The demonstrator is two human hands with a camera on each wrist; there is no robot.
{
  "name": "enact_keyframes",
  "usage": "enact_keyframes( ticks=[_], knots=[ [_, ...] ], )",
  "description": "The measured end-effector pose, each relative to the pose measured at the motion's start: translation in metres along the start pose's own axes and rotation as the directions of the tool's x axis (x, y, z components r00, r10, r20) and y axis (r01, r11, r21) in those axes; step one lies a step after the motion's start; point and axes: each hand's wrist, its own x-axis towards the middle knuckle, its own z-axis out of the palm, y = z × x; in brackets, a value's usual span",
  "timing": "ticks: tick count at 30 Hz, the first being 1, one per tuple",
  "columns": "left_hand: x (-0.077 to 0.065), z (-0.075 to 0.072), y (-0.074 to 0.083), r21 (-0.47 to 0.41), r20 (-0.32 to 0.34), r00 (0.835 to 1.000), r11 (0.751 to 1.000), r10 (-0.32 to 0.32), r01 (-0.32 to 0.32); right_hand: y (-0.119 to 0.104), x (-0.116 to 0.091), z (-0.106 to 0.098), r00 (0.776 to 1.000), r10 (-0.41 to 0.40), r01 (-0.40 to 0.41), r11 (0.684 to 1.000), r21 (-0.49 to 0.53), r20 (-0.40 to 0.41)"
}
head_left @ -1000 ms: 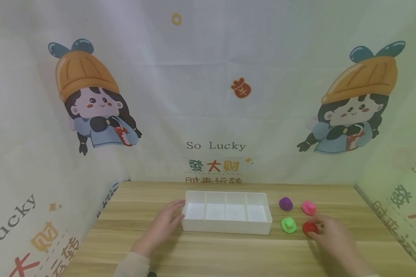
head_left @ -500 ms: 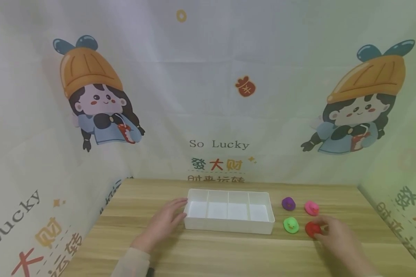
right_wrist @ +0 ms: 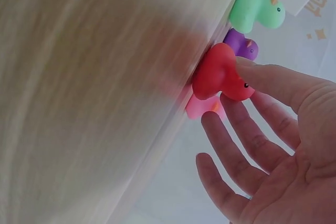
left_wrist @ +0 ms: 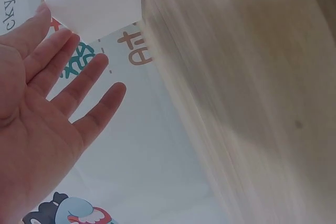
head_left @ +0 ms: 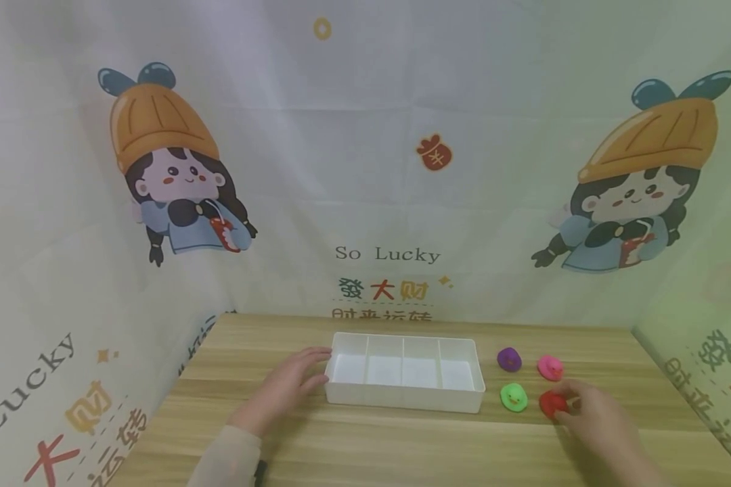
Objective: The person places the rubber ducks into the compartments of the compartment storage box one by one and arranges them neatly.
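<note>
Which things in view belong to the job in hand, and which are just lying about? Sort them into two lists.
Job, it seems:
- Red duck, pinched by the right hand
- Tray, left hand at its end
- Green duck, purple duck, pink duck: likely, grouped with the red one

Just there:
- Table, underneath
- Printed cloth, as backdrop

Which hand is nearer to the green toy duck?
The right hand: it pinches the red toy duck beside the green toy duck. The left hand is at the left end of the divided white tray.
</note>
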Motion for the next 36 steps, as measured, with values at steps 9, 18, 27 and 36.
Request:
enact_keyframes(
  ticks=[9, 18, 27, 36],
  knots=[
    [0.003, -0.003, -0.001, 0.037, 0.008, 0.999, 0.999, 0.031, -0.031, -0.004, -0.002, -0.001, 0.999, -0.012, 0.011, 1.0, -0.02, -0.029],
    [0.003, -0.005, -0.004, 0.03, 0.011, 0.997, 0.997, 0.073, -0.073, -0.017, 0.0, 0.002, 0.994, -0.037, 0.033, 0.999, -0.041, -0.101],
    [0.003, -0.004, -0.005, 0.018, 0.009, 0.998, 0.998, 0.057, -0.057, -0.038, 0.012, 0.002, 0.988, -0.083, 0.077, 0.996, -0.056, -0.127],
    [0.004, -0.003, -0.007, 0.02, 0.004, 0.999, 0.999, 0.04, -0.04, -0.053, 0.025, 0.004, 0.989, -0.088, 0.083, 0.995, -0.047, -0.123]
  ],
)
